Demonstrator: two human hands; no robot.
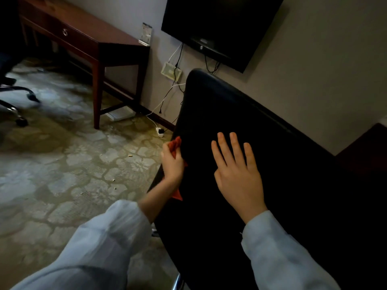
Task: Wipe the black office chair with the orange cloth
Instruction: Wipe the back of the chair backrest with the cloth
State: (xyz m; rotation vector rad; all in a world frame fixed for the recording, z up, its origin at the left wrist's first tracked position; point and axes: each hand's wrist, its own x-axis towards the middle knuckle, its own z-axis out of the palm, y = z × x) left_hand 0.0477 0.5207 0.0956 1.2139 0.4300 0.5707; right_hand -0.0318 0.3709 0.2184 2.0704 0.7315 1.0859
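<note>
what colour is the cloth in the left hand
Orange-red cloth, seen best in the head view.

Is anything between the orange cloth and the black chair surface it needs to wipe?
Nothing visible separates them: the left hand grips the orange cloth right at the black office chair's left edge. Only the right hand lies flat on the chair to the cloth's right, covering that patch.

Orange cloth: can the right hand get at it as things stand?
Probably yes. The right hand lies flat on the black chair, close beside the cloth, with only bare chair surface between. But the left hand grips most of the cloth at the chair's edge, so only its ends show.
</note>
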